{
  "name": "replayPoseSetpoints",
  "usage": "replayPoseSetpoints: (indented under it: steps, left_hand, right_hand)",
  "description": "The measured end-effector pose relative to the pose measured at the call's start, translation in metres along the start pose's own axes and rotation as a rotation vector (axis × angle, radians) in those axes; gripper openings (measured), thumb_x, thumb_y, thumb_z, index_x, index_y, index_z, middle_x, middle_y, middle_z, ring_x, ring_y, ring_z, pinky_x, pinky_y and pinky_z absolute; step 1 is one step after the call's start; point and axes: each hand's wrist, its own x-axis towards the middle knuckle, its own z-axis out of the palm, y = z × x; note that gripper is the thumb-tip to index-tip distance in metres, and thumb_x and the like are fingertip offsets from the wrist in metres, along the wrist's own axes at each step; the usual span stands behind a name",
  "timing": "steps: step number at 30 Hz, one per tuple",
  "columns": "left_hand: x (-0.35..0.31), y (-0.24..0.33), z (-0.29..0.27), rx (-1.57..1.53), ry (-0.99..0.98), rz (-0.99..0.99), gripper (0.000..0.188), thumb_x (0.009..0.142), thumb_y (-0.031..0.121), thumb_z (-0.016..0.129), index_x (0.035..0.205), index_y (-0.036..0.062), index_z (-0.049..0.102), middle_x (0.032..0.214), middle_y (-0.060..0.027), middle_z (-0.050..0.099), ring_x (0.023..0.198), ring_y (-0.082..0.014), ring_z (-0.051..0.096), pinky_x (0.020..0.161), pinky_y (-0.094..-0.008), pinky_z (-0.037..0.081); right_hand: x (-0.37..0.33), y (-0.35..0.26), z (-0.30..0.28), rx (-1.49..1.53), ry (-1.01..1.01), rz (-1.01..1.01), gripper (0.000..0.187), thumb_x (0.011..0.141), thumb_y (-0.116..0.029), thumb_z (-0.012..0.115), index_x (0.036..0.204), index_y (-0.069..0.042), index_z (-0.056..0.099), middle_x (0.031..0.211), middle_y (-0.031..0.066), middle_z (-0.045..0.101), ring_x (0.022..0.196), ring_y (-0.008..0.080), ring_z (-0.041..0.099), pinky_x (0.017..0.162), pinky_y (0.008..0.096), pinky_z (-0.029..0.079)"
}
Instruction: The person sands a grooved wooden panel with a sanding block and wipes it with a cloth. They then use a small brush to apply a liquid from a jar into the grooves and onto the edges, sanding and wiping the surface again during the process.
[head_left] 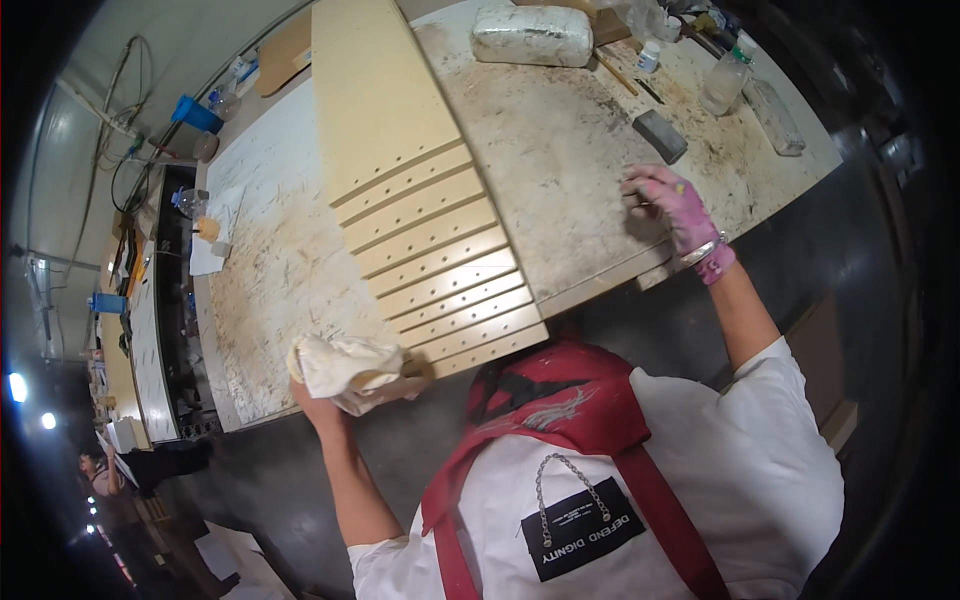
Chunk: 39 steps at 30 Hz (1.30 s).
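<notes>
A cream-coloured cloth (350, 368) is bunched in my left hand (312, 398), at the near edge of the workbench. The cloth hides most of its fingers and lies against the corner of the pale yellow panels (440, 240). These several boards overlap in steps, and small round holes run along each exposed strip. My right hand (672, 205), in a pink fabric glove with bare fingertips, hovers over the right side of the bench, apart from the panels. Its fingers are curled in; whether anything is between them cannot be seen. A grey rectangular block (660, 136) lies just beyond it.
The stained white workbench (270, 290) holds a wrapped bundle (532, 36) at the far side. A clear bottle (727, 75), a small white bottle (649, 56) and a long wrapped block (773, 117) stand far right. A blue cup (196, 114) is far left. Another person (115, 480) is at lower left.
</notes>
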Motion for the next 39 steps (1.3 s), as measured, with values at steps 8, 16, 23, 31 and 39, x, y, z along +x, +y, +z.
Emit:
replayPoseSetpoints:
  steps: [8,16,23,31,39]
  left_hand:
    - [0.090,0.021,0.011,0.090,0.385,0.012,0.048,0.095,0.032,0.055,0.127,-0.0033,0.050,0.120,-0.0143,0.058,0.103,-0.0243,0.059,0.085,-0.0357,0.050]
    - [0.147,0.091,0.039,0.090,0.533,0.202,0.048,0.095,0.031,0.054,0.130,0.0000,0.047,0.125,-0.0126,0.055,0.107,-0.0257,0.058,0.089,-0.0363,0.049]
    - [0.193,0.053,0.025,0.555,0.482,0.175,0.047,0.094,0.033,0.055,0.121,-0.0055,0.054,0.117,-0.0153,0.059,0.102,-0.0228,0.058,0.090,-0.0324,0.043]
    - [0.165,0.018,0.044,0.134,0.492,0.030,0.044,0.091,0.023,0.060,0.125,-0.0034,0.050,0.121,-0.0136,0.058,0.104,-0.0252,0.057,0.088,-0.0362,0.049]
    - [0.184,0.138,0.106,-0.092,0.458,0.074,0.056,0.091,0.032,0.059,0.134,0.0003,0.043,0.127,-0.0135,0.053,0.113,-0.0251,0.055,0.094,-0.0391,0.046]
  right_hand:
    - [0.074,-0.015,-0.102,0.016,0.251,-0.151,0.035,0.089,-0.019,0.062,0.119,-0.002,0.056,0.095,0.0025,0.062,0.076,0.0080,0.057,0.064,0.0220,0.046]
    - [0.133,-0.014,-0.159,-0.351,0.391,-0.384,0.031,0.086,-0.020,0.063,0.114,-0.007,0.061,0.092,0.0051,0.065,0.077,0.0128,0.060,0.067,0.0254,0.047]
    - [0.242,-0.002,-0.225,-0.933,0.465,-0.309,0.027,0.082,-0.020,0.063,0.107,-0.009,0.064,0.088,0.0106,0.068,0.079,0.0207,0.064,0.071,0.0320,0.051]
    - [0.327,-0.013,-0.214,-0.913,0.640,-0.291,0.062,0.081,-0.032,0.068,0.135,-0.015,0.044,0.130,0.0215,0.052,0.118,0.0338,0.052,0.098,0.0384,0.042]
    - [0.375,0.017,-0.254,-1.184,0.331,-0.309,0.064,0.083,-0.038,0.064,0.137,-0.013,0.039,0.122,0.0204,0.056,0.109,0.0366,0.056,0.093,0.0403,0.044]
